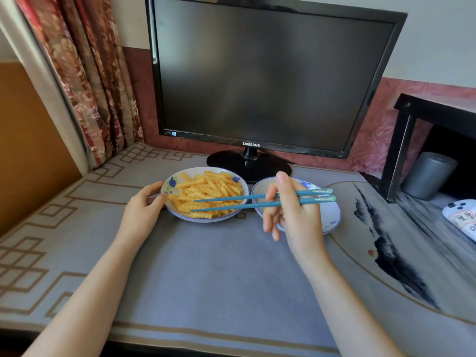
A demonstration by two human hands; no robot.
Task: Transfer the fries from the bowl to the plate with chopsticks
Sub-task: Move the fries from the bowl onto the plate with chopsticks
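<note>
A white bowl with blue flowers (pixel 233 179) holds a heap of yellow crinkle-cut fries (pixel 206 193). My left hand (pixel 143 211) grips the bowl's left rim, thumb on top of the edge. To the right lies a white plate (pixel 332 215), partly hidden behind my right hand (pixel 291 215). That hand holds a pair of teal chopsticks (pixel 231 202), whose tips point left over the fries, slightly apart with nothing between them.
A black monitor (pixel 270 73) on its stand (pixel 247 166) rises just behind the bowl and plate. A black shelf (pixel 417 119) with a grey cylinder (pixel 427 173) and a white device (pixel 461 215) is at the right. A curtain (pixel 85 81) hangs at the left.
</note>
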